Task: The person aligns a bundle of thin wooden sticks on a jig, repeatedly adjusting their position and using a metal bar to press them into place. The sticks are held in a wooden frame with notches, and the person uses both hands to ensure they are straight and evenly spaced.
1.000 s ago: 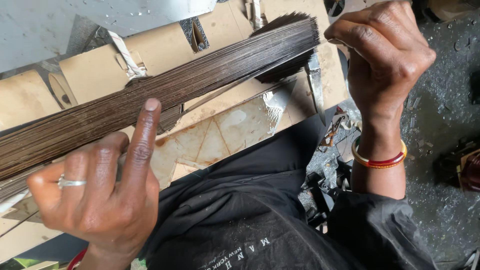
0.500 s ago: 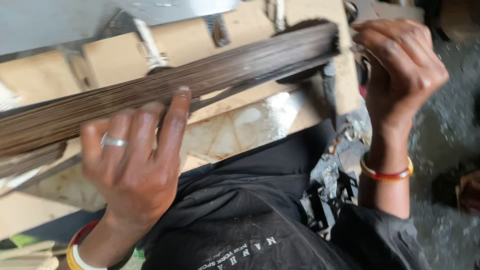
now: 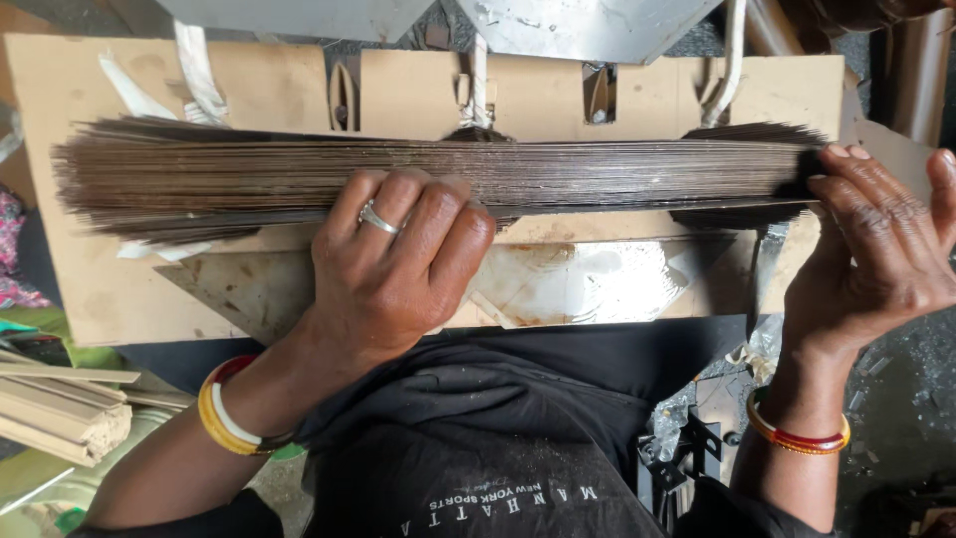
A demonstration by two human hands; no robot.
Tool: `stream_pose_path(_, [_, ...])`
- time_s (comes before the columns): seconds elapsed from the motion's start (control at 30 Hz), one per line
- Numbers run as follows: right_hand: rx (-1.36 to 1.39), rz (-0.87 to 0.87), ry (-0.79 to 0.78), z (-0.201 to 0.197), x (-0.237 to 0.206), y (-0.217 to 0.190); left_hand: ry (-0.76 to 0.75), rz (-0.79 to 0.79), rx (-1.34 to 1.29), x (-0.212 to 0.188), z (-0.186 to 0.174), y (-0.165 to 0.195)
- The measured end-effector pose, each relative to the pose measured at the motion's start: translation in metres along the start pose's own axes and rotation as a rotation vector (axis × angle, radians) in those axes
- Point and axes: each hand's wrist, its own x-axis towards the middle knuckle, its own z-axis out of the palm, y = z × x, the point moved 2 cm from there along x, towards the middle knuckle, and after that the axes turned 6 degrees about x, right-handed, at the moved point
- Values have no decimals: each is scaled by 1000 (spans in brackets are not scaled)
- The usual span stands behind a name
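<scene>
A long bundle of thin dark sticks [image 3: 219, 179] lies level across a cardboard-covered stand [image 3: 100, 289]. My left hand [image 3: 393, 274], with a ring on one finger, is curled over the middle of the bundle from the near side. My right hand [image 3: 881, 254] presses flat against the bundle's right end, fingers spread upward. The sticks fan out slightly at the left end. Both wrists carry coloured bangles.
A shiny metal sheet [image 3: 588, 25] hangs above the stand. White cloth ties [image 3: 194, 70] hang over the cardboard. Wooden strips [image 3: 60, 413] lie at lower left. A metal blade [image 3: 767, 274] stands below the bundle's right end. Dark grimy floor [image 3: 906, 399] lies to the right.
The bundle went from slanted to level in view. My left hand slid right along it and curled over its middle. My right hand stayed at the right end.
</scene>
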Motion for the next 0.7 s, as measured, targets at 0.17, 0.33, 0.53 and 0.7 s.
stream_pose_path(0.17, [-29, -4, -11, 6, 2, -4, 20, -21, 0, -2, 2, -5])
stream_pose_path(0.33, [-97, -44, -11, -1, 11, -16, 0, -55, 40, 6, -4, -1])
stream_pose_path(0.53, [-6, 25, 160, -35, 13, -16, -41, -97, 126, 15, -19, 2])
stream_pose_path(0.7, [-31, 359, -115, -8, -9, 6, -106, -124, 119, 23, -22, 8])
